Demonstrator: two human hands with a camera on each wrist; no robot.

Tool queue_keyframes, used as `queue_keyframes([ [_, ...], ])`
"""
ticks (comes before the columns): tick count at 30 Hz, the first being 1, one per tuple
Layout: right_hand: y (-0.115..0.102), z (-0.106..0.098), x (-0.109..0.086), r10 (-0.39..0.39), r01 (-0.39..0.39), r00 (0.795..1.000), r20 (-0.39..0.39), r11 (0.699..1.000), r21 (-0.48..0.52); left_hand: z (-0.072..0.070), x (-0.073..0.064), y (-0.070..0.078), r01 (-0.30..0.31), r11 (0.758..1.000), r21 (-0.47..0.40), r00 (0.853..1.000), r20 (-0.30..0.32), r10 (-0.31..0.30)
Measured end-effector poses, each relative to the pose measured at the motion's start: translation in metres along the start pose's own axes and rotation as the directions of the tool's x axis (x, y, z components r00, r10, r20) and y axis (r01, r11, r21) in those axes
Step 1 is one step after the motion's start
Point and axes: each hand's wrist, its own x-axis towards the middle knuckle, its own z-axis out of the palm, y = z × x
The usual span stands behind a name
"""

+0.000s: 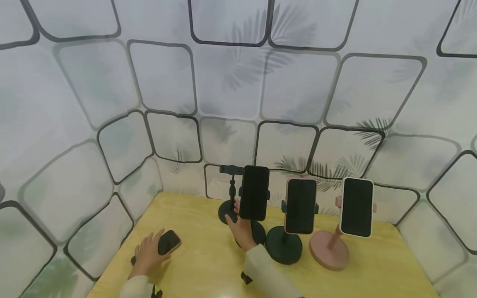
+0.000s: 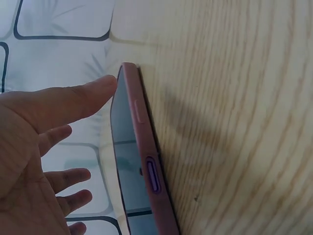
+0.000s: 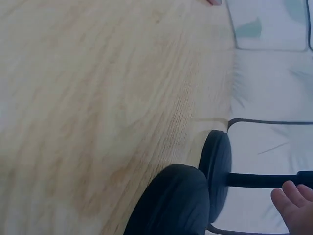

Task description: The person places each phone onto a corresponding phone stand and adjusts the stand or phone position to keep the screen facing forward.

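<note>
On the left of the table, my left hand [image 1: 149, 252] is over a pink-edged phone [image 1: 169, 242] lying screen up. The left wrist view shows the thumb tip at the top edge of that phone [image 2: 142, 147], the other fingers loosely spread beyond it. A small dark edge [image 1: 133, 260] shows past the hand's left side. My right hand [image 1: 242, 234] reaches behind a held-up black phone [image 1: 254, 193], fingers spread close to a black phone stand with a bare clamp [image 1: 231, 170]. In the right wrist view, the fingertips overlap the pole [image 3: 259, 180] of this stand.
Right of my right hand, a pink-edged phone [image 1: 300, 206] sits on a dark green stand [image 1: 284, 245], and a white-edged phone [image 1: 356, 207] on a pink stand [image 1: 329, 250]. The black phone's stand base [image 3: 171, 205] is close beside the bare one. Patterned fabric [image 1: 231, 99] encloses the wooden table [image 1: 201, 252].
</note>
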Motion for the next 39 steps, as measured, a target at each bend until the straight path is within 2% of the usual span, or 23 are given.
queue_keyframes([
  [4,0.007,0.013,0.014,0.087,-0.086,0.995,-0.057,0.996,0.01,0.006,0.002,-0.002,0.023,1.0,0.01,1.0,0.005,-0.023],
  [8,0.009,0.019,0.027,0.125,-0.125,0.99,-0.061,0.992,0.013,0.01,0.005,-0.005,0.028,1.0,0.01,0.999,-0.017,-0.028],
  [14,0.016,0.025,0.043,0.02,-0.021,0.998,-0.064,1.0,-0.003,0.015,0.007,-0.01,0.078,0.997,-0.012,0.997,0.015,-0.077],
  [19,0.017,0.027,0.053,0.019,-0.026,0.994,-0.107,0.997,-0.066,0.016,0.011,-0.013,0.084,0.996,0.012,0.996,0.007,-0.084],
  [23,0.016,0.028,0.059,0.024,-0.033,0.995,-0.1,0.995,-0.094,0.016,0.014,-0.016,0.083,0.996,0.031,0.996,0.005,-0.084],
  [30,0.015,0.03,0.059,-0.089,0.062,0.986,-0.143,0.981,-0.183,0.014,0.014,-0.019,0.125,0.992,0.01,0.99,0.059,-0.125],
  [32,0.013,0.032,0.059,-0.08,0.057,0.989,-0.121,0.981,-0.185,0.015,0.013,-0.019,0.131,0.991,0.004,0.989,0.062,-0.131],
  [37,0.005,0.035,0.055,0.041,-0.037,0.999,0.022,0.986,-0.162,0.02,0.011,-0.019,0.152,0.988,0.012,0.987,0.044,-0.152],
  [39,0.001,0.035,0.051,0.043,-0.033,0.997,0.064,0.988,-0.154,0.022,0.01,-0.019,0.159,0.987,0.0,0.987,0.036,-0.159],
])
